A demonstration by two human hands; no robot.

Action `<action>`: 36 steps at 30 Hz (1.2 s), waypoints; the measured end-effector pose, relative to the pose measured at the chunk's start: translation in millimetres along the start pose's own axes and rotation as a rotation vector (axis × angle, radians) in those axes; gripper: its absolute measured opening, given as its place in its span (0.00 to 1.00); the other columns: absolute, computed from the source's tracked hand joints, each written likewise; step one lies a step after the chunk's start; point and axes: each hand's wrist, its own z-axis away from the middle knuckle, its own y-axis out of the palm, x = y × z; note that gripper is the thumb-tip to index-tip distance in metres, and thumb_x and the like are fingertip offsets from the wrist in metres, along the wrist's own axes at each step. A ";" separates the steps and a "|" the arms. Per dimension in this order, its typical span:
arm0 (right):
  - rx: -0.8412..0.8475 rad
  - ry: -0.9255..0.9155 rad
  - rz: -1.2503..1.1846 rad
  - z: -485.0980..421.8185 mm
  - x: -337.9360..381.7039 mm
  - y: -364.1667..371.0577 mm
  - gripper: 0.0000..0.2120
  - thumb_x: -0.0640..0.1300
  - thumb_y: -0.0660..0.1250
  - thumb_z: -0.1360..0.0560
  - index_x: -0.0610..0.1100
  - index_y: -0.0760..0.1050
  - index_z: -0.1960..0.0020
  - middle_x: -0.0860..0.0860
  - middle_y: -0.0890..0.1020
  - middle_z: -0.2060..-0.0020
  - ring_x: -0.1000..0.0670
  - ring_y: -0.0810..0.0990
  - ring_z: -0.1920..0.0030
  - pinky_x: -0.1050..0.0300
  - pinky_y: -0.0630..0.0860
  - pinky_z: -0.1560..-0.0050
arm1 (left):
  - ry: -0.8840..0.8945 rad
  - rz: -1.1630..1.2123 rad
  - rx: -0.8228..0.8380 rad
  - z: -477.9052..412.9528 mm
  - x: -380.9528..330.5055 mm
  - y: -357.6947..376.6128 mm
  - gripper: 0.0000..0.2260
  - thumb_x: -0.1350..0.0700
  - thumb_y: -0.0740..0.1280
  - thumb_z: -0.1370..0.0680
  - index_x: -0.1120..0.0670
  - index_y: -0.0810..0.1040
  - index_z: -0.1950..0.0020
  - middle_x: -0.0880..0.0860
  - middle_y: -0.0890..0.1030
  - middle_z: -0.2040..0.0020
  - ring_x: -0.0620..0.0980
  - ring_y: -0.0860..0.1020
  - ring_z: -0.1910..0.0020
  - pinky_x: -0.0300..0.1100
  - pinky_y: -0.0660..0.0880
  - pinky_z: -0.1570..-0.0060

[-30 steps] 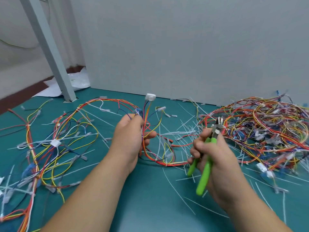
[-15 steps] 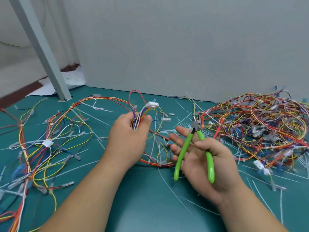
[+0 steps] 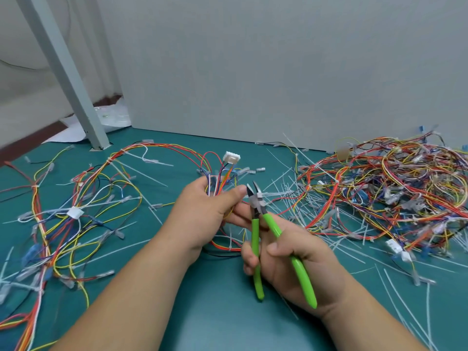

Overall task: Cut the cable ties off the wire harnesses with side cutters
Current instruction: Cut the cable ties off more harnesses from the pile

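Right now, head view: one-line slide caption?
Left hand grips a wire harness while right hand holds green side cutters, jaws open, beside it.

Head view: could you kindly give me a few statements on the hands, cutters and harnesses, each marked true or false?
1. The right hand holds the green-handled side cutters. True.
2. The cutters' jaws are shut. False: they stand open.
3. The left hand grips a wire harness topped by a white connector. True.
4. The densest tangle of harnesses lies on the person's left. False: the dense harness pile lies on the right.
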 end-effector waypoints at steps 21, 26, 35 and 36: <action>-0.116 0.085 -0.175 -7.0 -5.4 -6.0 0.51 0.44 0.78 0.48 0.33 0.69 0.27 0.37 0.78 0.36 0.45 0.74 0.62 0.50 0.68 0.59 | 0.102 -0.170 -0.266 -3.1 -1.0 -3.3 0.05 0.53 0.69 0.28 0.53 0.77 0.59 0.46 0.73 0.71 0.48 0.67 0.74 0.38 0.66 0.73; -0.114 0.052 -0.266 -7.3 1.3 -11.3 0.47 0.43 0.76 0.47 0.36 0.73 0.27 0.38 0.76 0.34 0.46 0.75 0.62 0.50 0.70 0.58 | 0.057 -0.038 -0.252 2.1 -11.5 -1.2 0.15 0.47 0.70 0.35 0.57 0.82 0.56 0.50 0.79 0.63 0.47 0.70 0.68 0.45 0.66 0.63; -0.061 -0.021 -0.419 -7.9 9.1 -19.7 0.42 0.43 0.72 0.41 0.42 0.68 0.27 0.39 0.73 0.31 0.48 0.71 0.63 0.52 0.70 0.58 | 0.015 0.206 0.019 4.3 -14.8 -2.9 0.10 0.55 0.66 0.31 0.54 0.79 0.51 0.51 0.86 0.43 0.50 0.84 0.41 0.51 0.72 0.44; -0.052 -0.031 -0.410 -8.0 9.2 -19.7 0.42 0.43 0.73 0.41 0.41 0.67 0.27 0.42 0.73 0.31 0.49 0.70 0.62 0.52 0.69 0.58 | 0.022 0.210 0.065 4.7 -14.2 -2.9 0.12 0.56 0.65 0.30 0.56 0.79 0.48 0.52 0.86 0.43 0.51 0.84 0.42 0.50 0.73 0.45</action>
